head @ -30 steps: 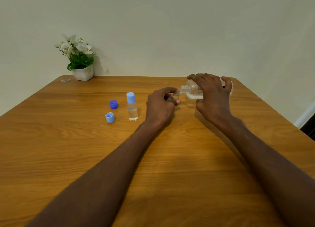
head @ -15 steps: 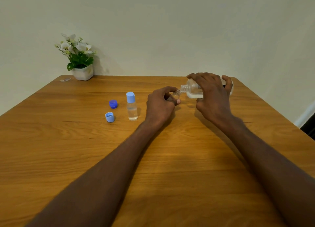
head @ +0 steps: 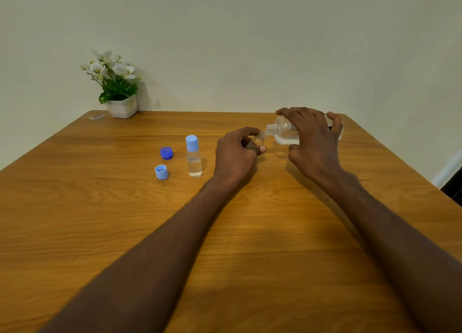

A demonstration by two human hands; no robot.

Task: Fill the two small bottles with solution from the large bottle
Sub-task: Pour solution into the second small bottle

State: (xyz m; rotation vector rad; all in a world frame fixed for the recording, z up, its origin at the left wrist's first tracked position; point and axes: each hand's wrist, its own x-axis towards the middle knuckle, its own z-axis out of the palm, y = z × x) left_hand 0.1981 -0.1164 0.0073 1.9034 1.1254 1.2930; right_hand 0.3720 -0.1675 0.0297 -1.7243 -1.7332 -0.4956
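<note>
My right hand (head: 312, 142) grips the large clear bottle (head: 285, 131), tipped on its side with its open neck pointing left. Its mouth meets the mouth of a small clear bottle (head: 258, 139), which my left hand (head: 236, 155) holds with curled fingers; most of that bottle is hidden by the hand. A second small bottle (head: 193, 156) with a light blue cap stands upright to the left, holding clear liquid. Two loose caps lie further left: a dark blue cap (head: 166, 152) and a light blue cap (head: 161, 172).
Everything rests on a wooden table (head: 225, 245) set against a pale wall. A white pot of flowers (head: 117, 88) stands at the far left corner, with a small scrap (head: 96, 117) beside it. The table's right edge runs close to my right arm.
</note>
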